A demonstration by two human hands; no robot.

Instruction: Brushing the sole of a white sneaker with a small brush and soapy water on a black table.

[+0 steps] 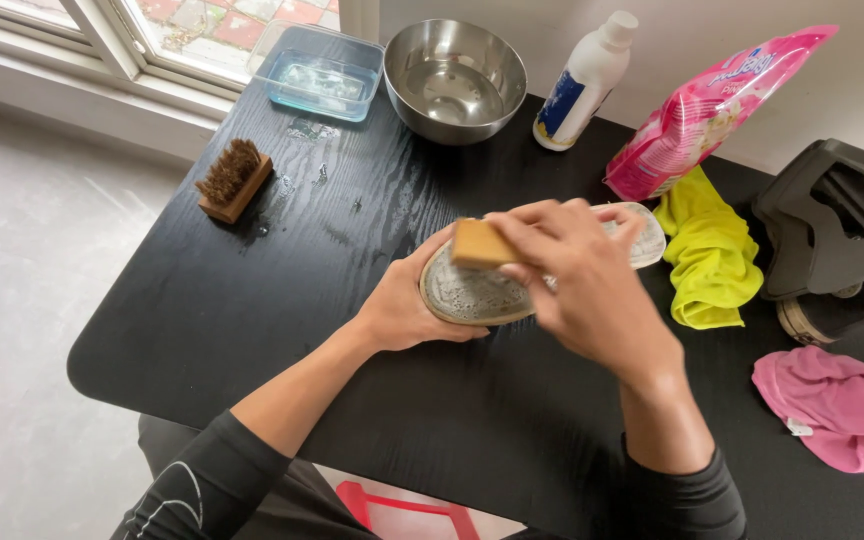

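My right hand's fingers (542,225) are closed over a tan rectangular sponge block (479,243), pressing it onto the pale, sudsy sole of a shoe (472,293). My left hand (407,305) cups that shoe from below, fingers wrapped round its heel end, holding it just above the black wood-grain tabletop (252,290). A crumpled yellow cloth (712,260) lies just beside the shoe's toe; a wooden bristle brush (234,180) sits well apart to the left.

Bare table (252,300) lies open leftward up to the brush (234,180); yellow cloth (712,260) crowds the right.
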